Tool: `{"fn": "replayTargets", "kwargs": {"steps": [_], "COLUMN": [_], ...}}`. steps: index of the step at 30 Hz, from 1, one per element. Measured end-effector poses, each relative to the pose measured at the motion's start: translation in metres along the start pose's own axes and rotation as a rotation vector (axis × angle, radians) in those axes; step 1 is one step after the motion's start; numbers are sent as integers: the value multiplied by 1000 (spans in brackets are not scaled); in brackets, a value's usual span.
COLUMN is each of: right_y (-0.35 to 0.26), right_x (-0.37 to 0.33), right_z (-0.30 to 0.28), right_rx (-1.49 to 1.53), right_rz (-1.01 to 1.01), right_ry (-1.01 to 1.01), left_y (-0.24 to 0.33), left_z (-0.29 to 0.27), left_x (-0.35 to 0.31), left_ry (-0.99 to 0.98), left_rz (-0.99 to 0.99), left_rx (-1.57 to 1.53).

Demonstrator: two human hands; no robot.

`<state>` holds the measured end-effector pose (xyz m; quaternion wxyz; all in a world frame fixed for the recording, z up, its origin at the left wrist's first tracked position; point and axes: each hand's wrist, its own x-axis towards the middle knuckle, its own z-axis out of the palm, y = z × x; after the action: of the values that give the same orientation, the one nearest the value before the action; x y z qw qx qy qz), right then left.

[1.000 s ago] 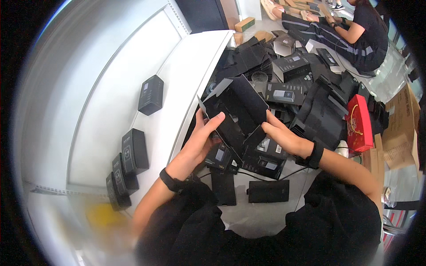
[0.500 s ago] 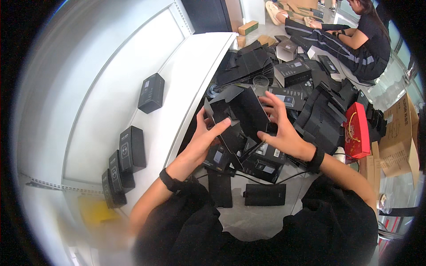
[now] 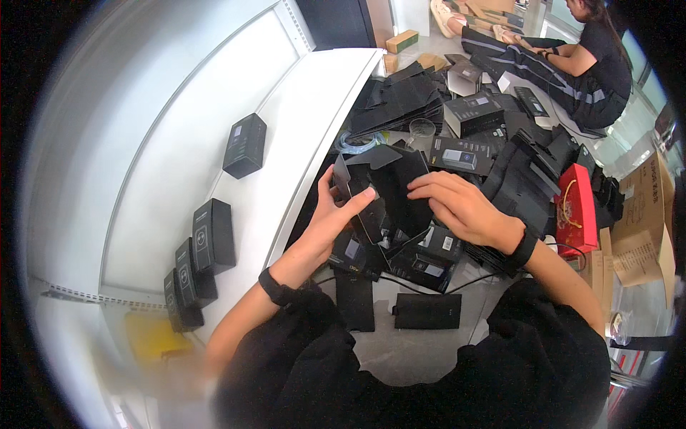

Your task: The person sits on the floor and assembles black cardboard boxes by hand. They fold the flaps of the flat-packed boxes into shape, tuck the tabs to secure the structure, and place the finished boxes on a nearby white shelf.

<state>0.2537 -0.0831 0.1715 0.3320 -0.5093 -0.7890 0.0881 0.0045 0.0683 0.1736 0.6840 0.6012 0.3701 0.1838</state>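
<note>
A black cardboard box (image 3: 407,189), unfolded at the top with its flaps raised, is held up over the floor pile. My left hand (image 3: 336,214) grips its left wall, the thumb lying inside and the fingers outside. At the right wall, my right hand (image 3: 457,207) reaches in with its fingers stretched out against or just over the panel; its thumb is hidden. Below the box lie printed black boxes (image 3: 429,264) and two flat black pieces, one of them a folded sleeve (image 3: 427,312).
Several closed black boxes (image 3: 244,146) stand on the white shelf (image 3: 314,107) at left. Flattened black cardboard (image 3: 400,104), a clear cup (image 3: 421,130) and a red gift box (image 3: 576,207) lie ahead and right. A cable (image 3: 400,281) crosses the floor. Another person (image 3: 597,68) sits at far right.
My right hand has shifted from spreading around the box's right wall to lying over it with the fingers closer together. My left hand keeps its hold; the box has turned slightly.
</note>
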Motion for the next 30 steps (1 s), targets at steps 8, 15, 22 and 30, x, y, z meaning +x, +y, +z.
{"fn": "replayTargets", "kwargs": {"steps": [8,15,22,30], "right_y": [-23,-21,-24,-36], "right_x": [7,4,3,4], "right_z": [-2,8,13,18], "right_rx": [-109,-99,-76,-45], "right_rz": [-83,-105,-59,5], "right_ry": [-28,-32,-53,-79], "left_y": [-10,-23,-23,-36], "left_z": [1,0,1,-4], "left_x": [6,15,16,22], "left_ry": [21,64,44,123], "left_rz": [96,142,152,199], "left_rx": [-12,68,116,284]}}
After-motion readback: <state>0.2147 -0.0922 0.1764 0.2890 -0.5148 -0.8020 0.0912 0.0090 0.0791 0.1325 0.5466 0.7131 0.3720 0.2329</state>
